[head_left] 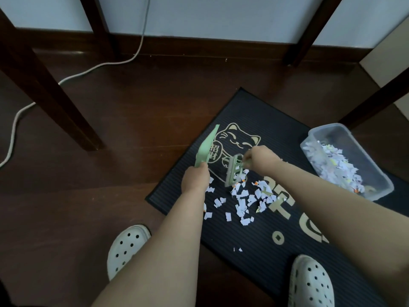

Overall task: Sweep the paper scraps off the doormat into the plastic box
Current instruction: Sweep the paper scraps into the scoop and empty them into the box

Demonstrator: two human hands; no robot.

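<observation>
The doormat [265,120] bears gold characters 招财 on its cat emblem [238,139].

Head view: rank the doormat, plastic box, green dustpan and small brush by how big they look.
1. doormat, by far.
2. plastic box.
3. dustpan and brush: close; the dustpan looks slightly longer but is tilted edge-on, so no firm ranking.

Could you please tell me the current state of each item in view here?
Doormat: flat on floor, strewn with scraps.
Paper scraps: scattered on doormat, not yet swept up.
Plastic box: lidless, partly filled with scraps.
Dustpan: tilted up, gripped by left hand.
Brush: gripped by right hand, beside the scraps.
</observation>
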